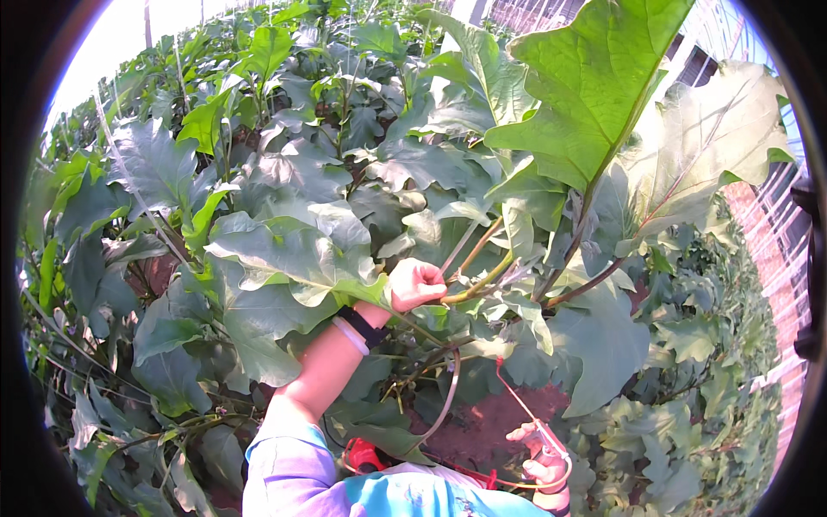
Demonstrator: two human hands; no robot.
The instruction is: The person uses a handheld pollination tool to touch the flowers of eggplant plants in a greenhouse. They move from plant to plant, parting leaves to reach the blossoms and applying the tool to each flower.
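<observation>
My left hand (417,285) is closed around the end of a thick green-brown plant stem (475,291), with broad lobed leaves around it; a black band and a pale band circle that wrist. Lower right, near my body, my right hand (544,455) holds a thin wand with a red nozzle tip (499,363); the wand slants up and left, and its handle is partly hidden by the fingers. A yellowish hose (526,485) loops from this hand toward my waist. A red object (365,453), its kind unclear, sits beside my waist.
Dense eggplant-like foliage (310,168) surrounds me on both sides. A large bright leaf (581,90) rises at the upper right. Support strings (132,181) run through the plants at left. Reddish soil (497,420) shows below the stems. Pale sheeting with ridges lies along the right edge.
</observation>
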